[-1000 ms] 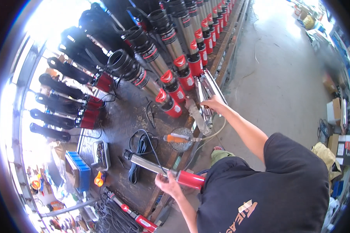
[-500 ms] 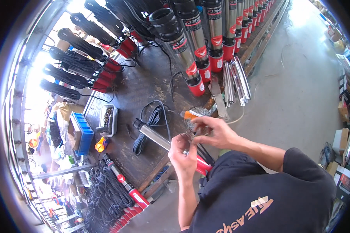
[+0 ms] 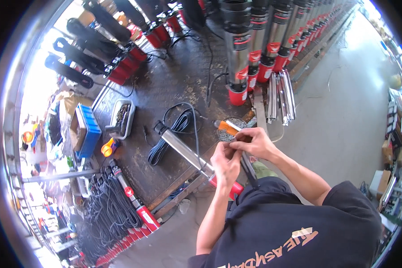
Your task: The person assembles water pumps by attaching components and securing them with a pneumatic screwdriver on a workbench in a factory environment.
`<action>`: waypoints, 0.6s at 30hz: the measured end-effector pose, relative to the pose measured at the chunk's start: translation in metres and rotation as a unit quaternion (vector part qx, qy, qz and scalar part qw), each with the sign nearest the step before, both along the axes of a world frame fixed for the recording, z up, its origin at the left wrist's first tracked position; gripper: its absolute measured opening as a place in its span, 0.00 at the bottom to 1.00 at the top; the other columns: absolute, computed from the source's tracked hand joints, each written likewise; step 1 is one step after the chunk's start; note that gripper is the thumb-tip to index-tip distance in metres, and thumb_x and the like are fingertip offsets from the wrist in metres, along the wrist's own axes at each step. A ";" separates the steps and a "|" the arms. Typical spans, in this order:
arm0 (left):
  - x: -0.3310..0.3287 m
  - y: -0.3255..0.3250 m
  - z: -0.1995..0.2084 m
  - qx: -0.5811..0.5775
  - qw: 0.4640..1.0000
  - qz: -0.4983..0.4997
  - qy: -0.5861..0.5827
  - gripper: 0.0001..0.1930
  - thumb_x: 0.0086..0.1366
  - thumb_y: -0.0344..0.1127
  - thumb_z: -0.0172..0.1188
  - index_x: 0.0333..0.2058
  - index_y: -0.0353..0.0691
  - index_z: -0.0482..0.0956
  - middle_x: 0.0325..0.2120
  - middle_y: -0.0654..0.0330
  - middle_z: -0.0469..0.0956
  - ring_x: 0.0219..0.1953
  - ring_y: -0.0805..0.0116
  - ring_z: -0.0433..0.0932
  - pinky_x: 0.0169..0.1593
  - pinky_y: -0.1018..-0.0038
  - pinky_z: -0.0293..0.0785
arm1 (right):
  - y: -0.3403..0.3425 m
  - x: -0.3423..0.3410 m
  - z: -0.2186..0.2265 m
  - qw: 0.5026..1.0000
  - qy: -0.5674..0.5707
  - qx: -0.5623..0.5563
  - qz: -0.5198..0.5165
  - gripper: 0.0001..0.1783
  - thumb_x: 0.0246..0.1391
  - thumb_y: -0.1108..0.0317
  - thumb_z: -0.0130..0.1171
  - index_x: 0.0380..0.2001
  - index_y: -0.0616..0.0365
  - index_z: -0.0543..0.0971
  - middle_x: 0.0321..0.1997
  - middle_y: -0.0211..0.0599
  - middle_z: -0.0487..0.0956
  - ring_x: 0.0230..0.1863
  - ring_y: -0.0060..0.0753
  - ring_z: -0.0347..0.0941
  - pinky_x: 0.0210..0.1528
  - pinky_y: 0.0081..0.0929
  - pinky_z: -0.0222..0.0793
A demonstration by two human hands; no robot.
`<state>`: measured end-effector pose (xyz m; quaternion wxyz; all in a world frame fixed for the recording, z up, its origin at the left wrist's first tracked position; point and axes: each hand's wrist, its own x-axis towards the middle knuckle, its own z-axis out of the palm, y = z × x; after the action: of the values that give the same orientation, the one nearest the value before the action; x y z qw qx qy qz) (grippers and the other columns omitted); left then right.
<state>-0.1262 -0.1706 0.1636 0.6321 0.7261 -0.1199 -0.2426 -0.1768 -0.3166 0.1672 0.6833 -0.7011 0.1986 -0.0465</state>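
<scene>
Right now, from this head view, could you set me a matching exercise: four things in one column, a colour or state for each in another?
Things:
1. crate
2. left hand
3. metal strips
4. tool handle

Colours or states:
A. orange
B. fingers bent, close to the right hand
C. blue
D. silver

Right pairs: 1-C, 2-B, 3-D, 4-A

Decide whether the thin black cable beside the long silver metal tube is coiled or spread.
Mostly coiled: the thin black cable lies bunched in loops, one loose strand arching away.
</scene>
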 end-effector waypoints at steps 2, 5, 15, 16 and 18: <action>0.019 -0.007 -0.007 0.009 1.000 -0.006 0.023 0.09 0.61 0.24 0.68 0.35 0.31 0.76 0.27 0.59 0.83 0.31 0.79 0.79 0.38 0.80 0.74 | 0.004 -0.003 -0.036 0.999 -0.004 0.001 -0.046 0.18 0.54 0.58 0.71 0.39 0.63 0.84 0.27 0.30 0.81 0.31 0.20 0.74 0.39 0.26 0.73; 0.068 -0.015 -0.025 -0.026 0.996 0.077 -0.026 0.16 0.62 0.33 0.70 0.43 0.31 0.77 0.34 0.53 0.82 0.36 0.69 0.80 0.43 0.72 0.75 | 0.005 -0.033 -0.039 0.969 0.181 -0.158 0.058 0.21 0.51 0.54 0.72 0.38 0.61 0.84 0.24 0.28 0.79 0.30 0.20 0.73 0.37 0.29 0.73; 0.319 -0.004 -0.119 -0.068 0.880 0.336 0.329 0.33 0.62 0.44 0.64 0.55 0.20 0.66 0.46 0.45 0.76 0.45 0.49 0.79 0.41 0.63 0.79 | 0.038 -0.068 -0.075 0.963 0.242 -0.113 -0.031 0.15 0.54 0.59 0.70 0.35 0.62 0.83 0.18 0.21 0.71 0.22 0.14 0.63 0.25 0.25 0.62; 0.342 0.002 -0.134 -0.191 0.767 0.458 0.406 0.29 0.64 0.42 0.61 0.57 0.28 0.66 0.42 0.51 0.77 0.35 0.56 0.81 0.30 0.70 0.79 | 0.038 -0.069 -0.079 0.963 0.242 -0.119 -0.014 0.15 0.54 0.59 0.70 0.35 0.62 0.83 0.19 0.21 0.72 0.23 0.14 0.63 0.25 0.25 0.62; 0.355 -0.004 -0.158 -0.331 0.582 0.568 0.478 0.24 0.64 0.41 0.56 0.56 0.37 0.66 0.42 0.52 0.77 0.31 0.59 0.79 0.29 0.69 0.79 | 0.036 -0.066 -0.077 0.958 0.253 -0.135 -0.007 0.16 0.54 0.59 0.70 0.35 0.61 0.83 0.20 0.22 0.72 0.24 0.15 0.64 0.27 0.25 0.64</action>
<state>0.2286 -0.1742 0.0056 0.8038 0.1654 0.5643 -0.0903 -0.2424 -0.2804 0.0906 0.5096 -0.7742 0.3615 0.1010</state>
